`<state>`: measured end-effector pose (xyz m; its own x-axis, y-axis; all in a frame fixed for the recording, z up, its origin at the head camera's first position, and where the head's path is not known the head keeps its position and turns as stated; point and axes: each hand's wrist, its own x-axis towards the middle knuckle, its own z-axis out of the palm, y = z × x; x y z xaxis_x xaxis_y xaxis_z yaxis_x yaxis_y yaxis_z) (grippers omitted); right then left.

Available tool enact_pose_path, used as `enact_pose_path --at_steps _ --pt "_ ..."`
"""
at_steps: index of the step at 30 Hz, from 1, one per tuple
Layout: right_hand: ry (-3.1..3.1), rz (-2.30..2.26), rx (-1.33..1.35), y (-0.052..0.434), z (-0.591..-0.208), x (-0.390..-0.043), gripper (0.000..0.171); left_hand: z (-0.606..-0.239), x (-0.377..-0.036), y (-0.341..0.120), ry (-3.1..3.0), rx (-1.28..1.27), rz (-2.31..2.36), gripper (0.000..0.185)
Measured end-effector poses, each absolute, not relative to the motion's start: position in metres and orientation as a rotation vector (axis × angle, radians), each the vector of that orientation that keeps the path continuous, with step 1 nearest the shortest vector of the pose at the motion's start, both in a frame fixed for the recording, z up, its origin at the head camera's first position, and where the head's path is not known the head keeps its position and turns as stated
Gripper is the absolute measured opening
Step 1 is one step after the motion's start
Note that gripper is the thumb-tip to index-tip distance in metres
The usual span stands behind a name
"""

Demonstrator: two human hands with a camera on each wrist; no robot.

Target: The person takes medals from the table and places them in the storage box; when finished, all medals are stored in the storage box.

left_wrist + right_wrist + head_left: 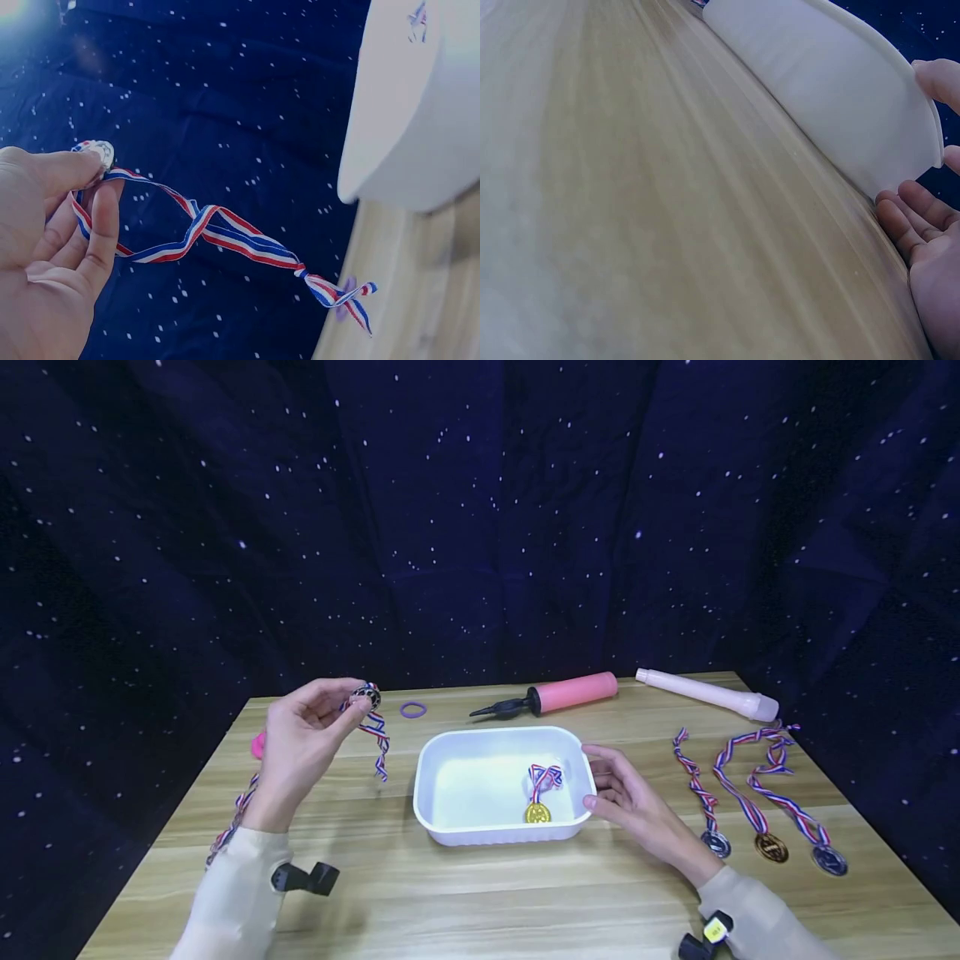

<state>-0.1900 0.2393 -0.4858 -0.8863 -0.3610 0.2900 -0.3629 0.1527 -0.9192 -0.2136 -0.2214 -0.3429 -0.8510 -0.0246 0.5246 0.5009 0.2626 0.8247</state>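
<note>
My left hand is raised above the table's left side and pinches a silver medal between thumb and fingers. Its knotted red, white and blue ribbon dangles below, stretching out from the fingers in the left wrist view. A white plastic basin stands mid-table. Inside, toward its right end, lies a gold medal with its ribbon bunched up. My right hand holds the basin's right end, thumb and index finger at the rim; the other fingers are bent beside the outer wall, low near the tabletop.
Three ribboned medals, silver, bronze and silver, lie at right. Behind the basin are a pink hand pump, a pale pink tube and a purple ring. Another ribbon lies partly hidden behind my left arm.
</note>
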Motion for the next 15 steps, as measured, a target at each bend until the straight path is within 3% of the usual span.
enact_pose_path --at_steps 15 --pt "-2.389 1.909 0.746 0.241 -0.487 -0.191 0.07 -0.313 -0.236 -0.164 -1.976 -0.677 -1.625 0.023"
